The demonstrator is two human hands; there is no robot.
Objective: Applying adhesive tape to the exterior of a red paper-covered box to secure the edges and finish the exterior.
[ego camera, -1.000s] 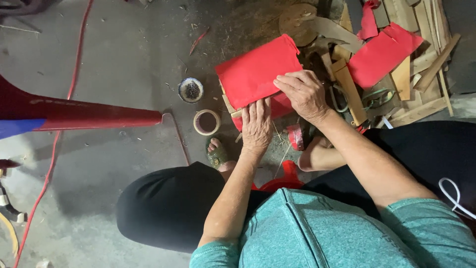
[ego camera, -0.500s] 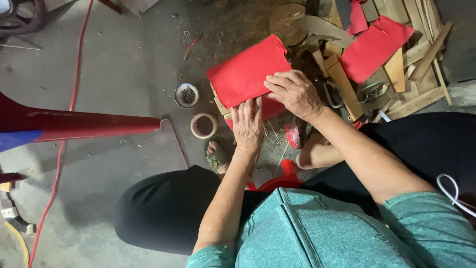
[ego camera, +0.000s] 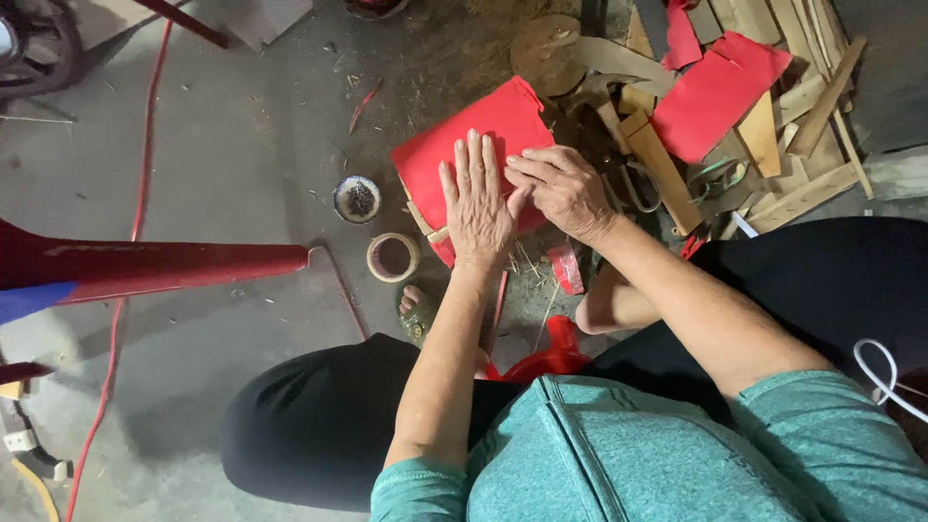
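A red sheet (ego camera: 483,135) lies over a small wooden block (ego camera: 422,220) on the concrete floor. My left hand (ego camera: 476,203) presses flat on the sheet, fingers spread and pointing away from me. My right hand (ego camera: 561,188) rests beside it on the sheet's right edge, fingers curled and touching the left hand's fingers. Neither hand grips anything.
A tape roll (ego camera: 391,257) and a small round tin (ego camera: 357,199) sit left of the sheet. Wood scraps (ego camera: 793,116), scissors (ego camera: 633,184) and another red sheet (ego camera: 720,92) lie at right. A red beam (ego camera: 155,266) and a red cord (ego camera: 135,193) cross the left floor.
My left hand slid up from the sheet's lower edge onto its middle and flattened out. My right hand shifted down to the right edge beside it.
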